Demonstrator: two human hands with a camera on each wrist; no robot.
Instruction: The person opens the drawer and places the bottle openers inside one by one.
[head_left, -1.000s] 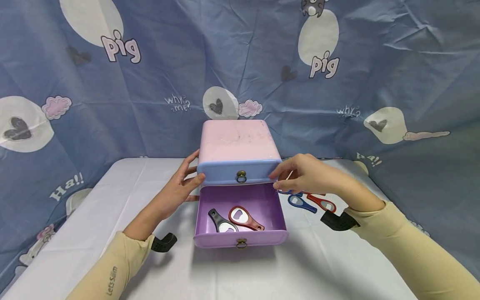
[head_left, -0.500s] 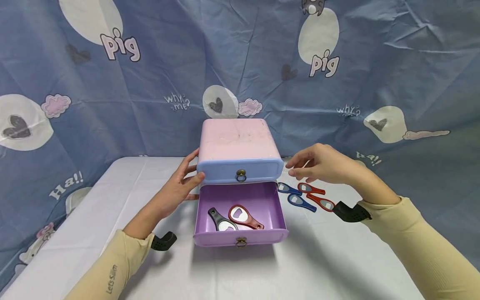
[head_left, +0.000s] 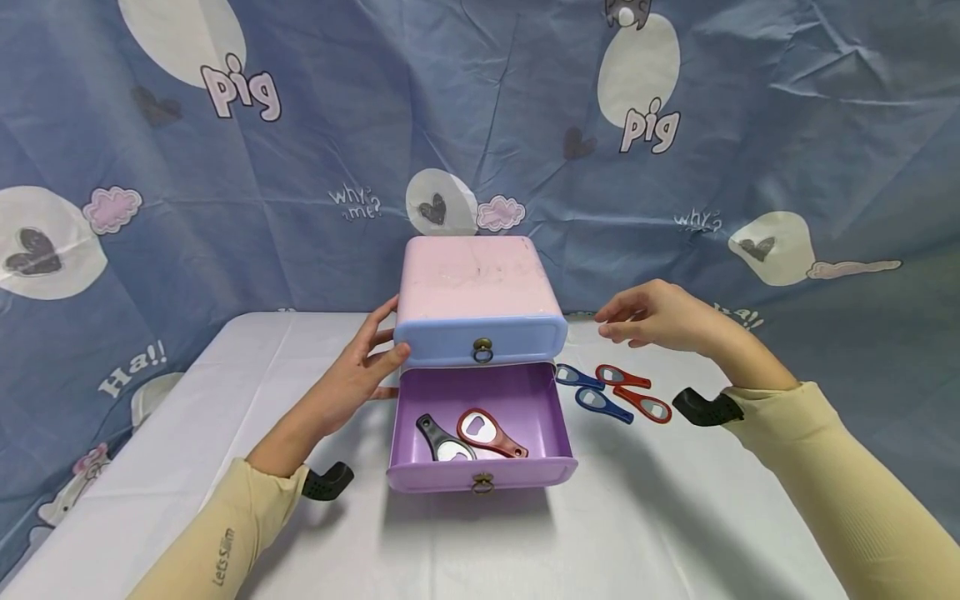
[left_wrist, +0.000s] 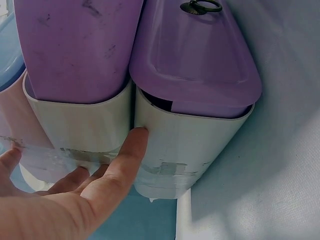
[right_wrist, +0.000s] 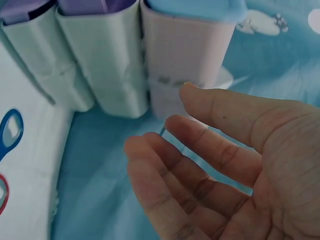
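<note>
Work seems partway, we judge: the purple drawer (head_left: 525, 474) stands pulled out with two openers (head_left: 474, 431) inside, while four loose openers (head_left: 604, 406) lie on the surface (head_left: 480, 554) to its right. Our left hand (head_left: 351, 379) rests, fingers spread, against the cabinet's (head_left: 480, 279) left side; our right hand (head_left: 663, 317) hovers, fingers relaxed, holding nothing.

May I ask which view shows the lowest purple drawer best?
The left wrist view: the lowest purple drawer shows its front and ring handle up close. The right wrist view catches only part of it, upper left; in the head view, the pulled-out drawer above hides it.
</note>
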